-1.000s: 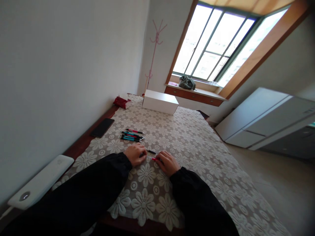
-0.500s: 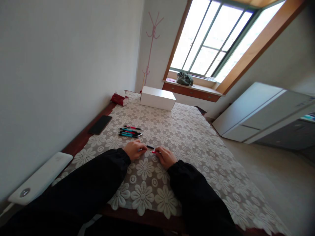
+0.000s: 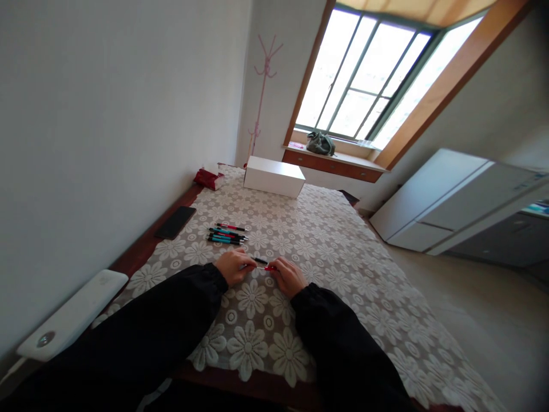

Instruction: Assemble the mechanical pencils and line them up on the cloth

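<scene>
Both hands pinch small pen parts between them: the left hand (image 3: pixel 232 266) closes its grip on a thin black pen piece (image 3: pixel 261 261), and the right hand (image 3: pixel 289 276) closes its grip on a red pen piece (image 3: pixel 270 268), the two parts meeting end to end just above the lace tablecloth (image 3: pixel 326 252). Taking the tablecloth as the landmark, the hands work near its front edge, slightly toward the wall side. Judging by how the two pieces line up, the step in hand looks like fitting or separating the halves of one pen; the next move would call for keeping both parts on one axis and turning or pushing gently, since such small pieces slip easily. Farther back on the tablecloth, beyond the left hand, lies a row of pens (image 3: pixel 227 233), teal, red and black, side by side and touching. Off the tablecloth's wall-side edge, on the bare wood of the surface, rests a dark phone (image 3: pixel 175 222), and nearer the person a white flat device (image 3: pixel 72 314). At the far end of the tablecloth stands a closed white box (image 3: pixel 273 176); what it holds cannot be seen. Beside it, at the far corner, sits a red tissue pack (image 3: pixel 209 178) with white tissue showing at its top.
</scene>
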A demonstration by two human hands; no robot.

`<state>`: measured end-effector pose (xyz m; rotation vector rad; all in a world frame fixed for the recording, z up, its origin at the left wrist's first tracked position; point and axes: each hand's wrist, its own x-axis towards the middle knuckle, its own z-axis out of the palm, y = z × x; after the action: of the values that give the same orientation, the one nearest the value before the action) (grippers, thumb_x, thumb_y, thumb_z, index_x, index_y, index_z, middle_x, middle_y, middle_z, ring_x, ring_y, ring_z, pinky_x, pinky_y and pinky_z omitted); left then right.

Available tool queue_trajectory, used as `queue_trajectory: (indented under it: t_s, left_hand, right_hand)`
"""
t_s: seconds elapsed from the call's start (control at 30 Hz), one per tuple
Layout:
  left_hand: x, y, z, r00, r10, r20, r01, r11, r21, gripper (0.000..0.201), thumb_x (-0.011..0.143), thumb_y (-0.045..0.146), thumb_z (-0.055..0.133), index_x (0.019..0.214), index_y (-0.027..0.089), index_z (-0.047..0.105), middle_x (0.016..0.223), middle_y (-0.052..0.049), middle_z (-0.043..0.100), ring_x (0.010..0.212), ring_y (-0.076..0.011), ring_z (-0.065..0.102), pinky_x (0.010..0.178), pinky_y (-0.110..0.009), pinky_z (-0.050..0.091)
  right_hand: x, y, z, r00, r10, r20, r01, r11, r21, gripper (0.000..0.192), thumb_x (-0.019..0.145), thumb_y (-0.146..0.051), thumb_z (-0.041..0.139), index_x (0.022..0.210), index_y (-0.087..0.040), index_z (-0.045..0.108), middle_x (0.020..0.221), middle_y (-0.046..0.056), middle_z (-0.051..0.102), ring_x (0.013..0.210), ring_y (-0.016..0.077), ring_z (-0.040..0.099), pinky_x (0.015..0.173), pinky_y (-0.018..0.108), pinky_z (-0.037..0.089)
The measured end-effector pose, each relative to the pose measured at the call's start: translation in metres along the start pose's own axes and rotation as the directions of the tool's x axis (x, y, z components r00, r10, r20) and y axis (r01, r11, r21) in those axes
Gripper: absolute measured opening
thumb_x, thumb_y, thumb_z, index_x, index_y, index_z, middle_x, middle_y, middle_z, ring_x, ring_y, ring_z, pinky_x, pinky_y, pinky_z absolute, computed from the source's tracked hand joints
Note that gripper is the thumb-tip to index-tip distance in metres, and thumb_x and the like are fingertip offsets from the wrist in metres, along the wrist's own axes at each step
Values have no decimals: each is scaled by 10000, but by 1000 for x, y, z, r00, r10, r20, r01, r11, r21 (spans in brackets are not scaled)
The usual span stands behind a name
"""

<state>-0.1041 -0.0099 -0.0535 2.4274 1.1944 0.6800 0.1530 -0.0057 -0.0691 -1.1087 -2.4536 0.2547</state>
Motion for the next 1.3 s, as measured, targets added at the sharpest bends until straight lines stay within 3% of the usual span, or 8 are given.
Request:
queue_trajectory:
  t_s: [0.4, 0.77, 1.03, 1.17, 1.3]
  left_hand:
    - [1, 0, -2, 999, -28, -21, 27, 999, -21, 223, 940, 264, 570, 976, 226, 786, 896, -57, 745, 903, -187, 645, 820, -291, 504]
    - [1, 5, 4, 992, 15, -123, -17, 1000, -12, 254, 942, 256, 525, 867, 237, 768, 822, -42, 758, 858, -192, 661, 796, -297, 516]
    - [2, 3, 12, 993, 39, -110, -42, 999, -21, 273, 967, 309, 485, 857, 283, 734, 827, -36, 752, 866, -209, 683, 814, -328, 558]
    - [4, -12, 25, 984, 54, -169, -52, 999, 14, 234, 931, 277, 508, 817, 307, 710, 816, -35, 747, 851, -223, 687, 782, -332, 571]
    - [11, -31, 39, 980, 154, -122, -140, 984, 113, 178, 866, 206, 563, 824, 292, 712, 771, -21, 730, 790, -188, 678, 743, -255, 558]
  right_hand:
    - [1, 0, -3, 999, -53, 0, 53, 988, -147, 174, 1033, -270, 492, 1045, -245, 664, 969, 61, 684, 927, 209, 609, 822, 329, 447]
    - [-1, -3, 1, 997, -64, 53, 70, 988, -138, 200, 1022, -230, 451, 1101, -262, 632, 964, 8, 687, 737, 167, 616, 671, 289, 415]
    - [2, -4, 8, 996, -54, -74, 44, 991, -128, 126, 936, -175, 497, 971, -249, 593, 900, 10, 691, 818, 204, 652, 720, 322, 426]
    - [6, 6, 24, 981, -143, -128, 115, 972, -204, 144, 840, -202, 620, 954, -264, 557, 851, -14, 688, 764, 199, 653, 660, 314, 415]
    - [13, 27, 45, 922, -309, -232, 206, 901, -382, 127, 917, -267, 612, 862, -255, 498, 722, -39, 643, 605, 156, 595, 555, 290, 373]
